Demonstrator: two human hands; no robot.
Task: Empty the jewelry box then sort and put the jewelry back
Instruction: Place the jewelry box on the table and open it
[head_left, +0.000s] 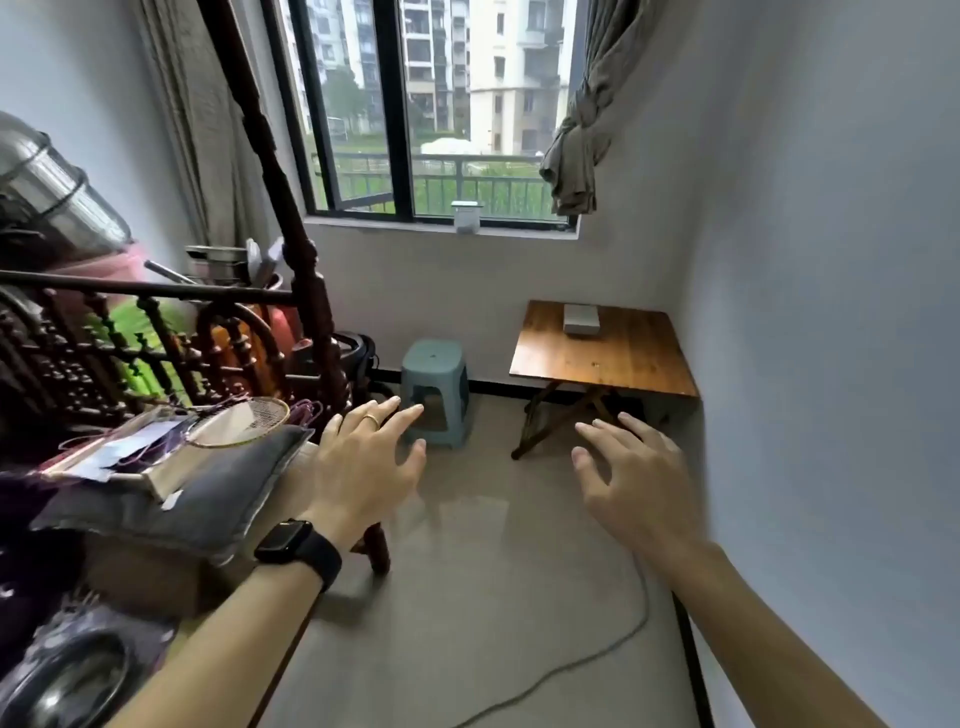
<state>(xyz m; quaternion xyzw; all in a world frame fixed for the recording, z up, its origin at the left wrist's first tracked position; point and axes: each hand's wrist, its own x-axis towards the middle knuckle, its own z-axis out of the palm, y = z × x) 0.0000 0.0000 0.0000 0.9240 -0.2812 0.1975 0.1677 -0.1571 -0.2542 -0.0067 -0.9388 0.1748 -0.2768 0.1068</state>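
The jewelry box (583, 318) is showing as a small, pale grey, flat rectangular case with a lighter top face, its lid lying down. It is sitting on a wooden folding table (613, 364) in the far right corner of the room, close to the table's back edge and a little left of the middle. It is lying flat and square to the table's edges; from this far off I cannot tell which of its sides is the longer. Bare tabletop is surrounding it on every side, with the widest stretch lying between it and the front edge. The table's right edge is meeting the white wall (831, 312), and its back edge is sitting near the wall under the window. A teal plastic stool (435, 384) is standing to the table's left with a gap of floor between them, and a cable (597, 654) is trailing across the floor toward the right wall. The left hand (363, 462), wearing a ring (371, 421) and a black smartwatch (291, 540), and the right hand (628, 478) are both hanging in mid-air over the floor, fingers spread apart and gripping nothing, well short of the table. A carved dark wooden bed frame (311, 291) piled with clutter is crowding the left side.
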